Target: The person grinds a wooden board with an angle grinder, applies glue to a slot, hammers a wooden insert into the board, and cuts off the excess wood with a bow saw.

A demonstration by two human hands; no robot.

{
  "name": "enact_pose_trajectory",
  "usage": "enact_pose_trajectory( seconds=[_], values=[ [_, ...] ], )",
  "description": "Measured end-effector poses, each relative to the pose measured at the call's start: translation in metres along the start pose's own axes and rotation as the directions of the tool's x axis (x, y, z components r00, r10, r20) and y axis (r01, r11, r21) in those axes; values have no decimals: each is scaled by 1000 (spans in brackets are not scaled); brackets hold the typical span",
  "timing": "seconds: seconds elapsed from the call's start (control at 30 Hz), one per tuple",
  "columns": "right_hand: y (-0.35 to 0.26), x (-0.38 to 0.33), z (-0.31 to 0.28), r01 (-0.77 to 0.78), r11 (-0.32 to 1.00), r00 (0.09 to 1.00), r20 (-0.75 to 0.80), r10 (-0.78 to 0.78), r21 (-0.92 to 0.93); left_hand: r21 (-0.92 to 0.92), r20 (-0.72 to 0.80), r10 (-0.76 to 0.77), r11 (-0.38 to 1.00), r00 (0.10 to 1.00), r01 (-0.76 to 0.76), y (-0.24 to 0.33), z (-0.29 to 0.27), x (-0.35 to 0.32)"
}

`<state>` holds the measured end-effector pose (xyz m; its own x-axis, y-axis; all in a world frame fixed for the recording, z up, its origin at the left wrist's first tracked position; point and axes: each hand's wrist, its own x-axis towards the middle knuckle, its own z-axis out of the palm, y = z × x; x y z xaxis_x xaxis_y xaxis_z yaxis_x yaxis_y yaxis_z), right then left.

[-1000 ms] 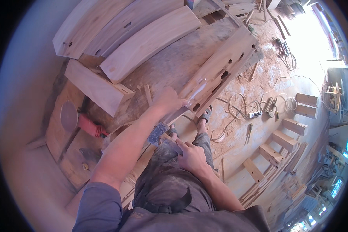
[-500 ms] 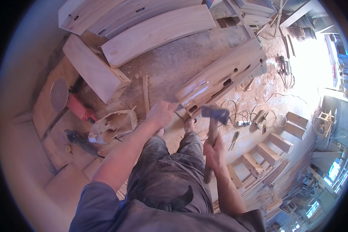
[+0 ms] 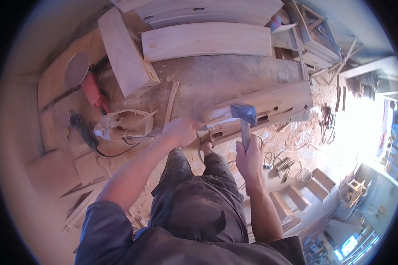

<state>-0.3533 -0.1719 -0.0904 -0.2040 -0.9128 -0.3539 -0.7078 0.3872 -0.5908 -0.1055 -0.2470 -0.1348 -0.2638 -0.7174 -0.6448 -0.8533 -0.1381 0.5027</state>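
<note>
My right hand (image 3: 250, 161) is wrapped round the wooden handle of a hatchet (image 3: 244, 114). Its dark metal head is raised in front of a pale wooden beam (image 3: 289, 96) with several slots and holes cut in its side. At the beam's near left end, my left hand (image 3: 183, 132) is closed, fingers pressed together. Something thin seems to reach from those fingers toward the beam, but I cannot make out what it is. The beam lies along the front edge of a worn, dusty workbench (image 3: 199, 73).
Pale boards (image 3: 208, 42) and a wooden block (image 3: 124, 53) lie on the bench's far side. To the left are a red power tool with a round disc (image 3: 93, 90), a dark power tool (image 3: 83, 130) and a torn bag (image 3: 127, 123). Cables and wooden pieces (image 3: 298, 197) cover the floor at right.
My view has turned, so the bench and beam appear shifted. The hatchet head has risen from below the beam's end to in front of its side. My left hand stays at the beam's end.
</note>
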Motion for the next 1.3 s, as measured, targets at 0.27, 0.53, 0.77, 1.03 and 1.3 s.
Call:
enact_pose_trajectory(
  seconds=[0.27,0.53,0.77,1.03,1.3],
  values=[
    [9,11,9,9,983,990,141,17,-183,-48,84,-43,998,996,48,21,-21,-8],
    [10,5,11,88,966,988,148,-52,-245,-113,76,-31,993,997,39,14,-14,-6],
    [21,-1,14,144,955,975,201,-92,-261,-151,15,-4,988,1000,6,26,-14,-20],
    [-1,41,-40,215,968,895,423,-143,-127,-97,-439,-26,995,898,-18,42,30,-44],
    [-89,145,-95,561,821,681,623,-385,-108,-57,-760,107,972,641,-229,141,132,-9]
  ],
)
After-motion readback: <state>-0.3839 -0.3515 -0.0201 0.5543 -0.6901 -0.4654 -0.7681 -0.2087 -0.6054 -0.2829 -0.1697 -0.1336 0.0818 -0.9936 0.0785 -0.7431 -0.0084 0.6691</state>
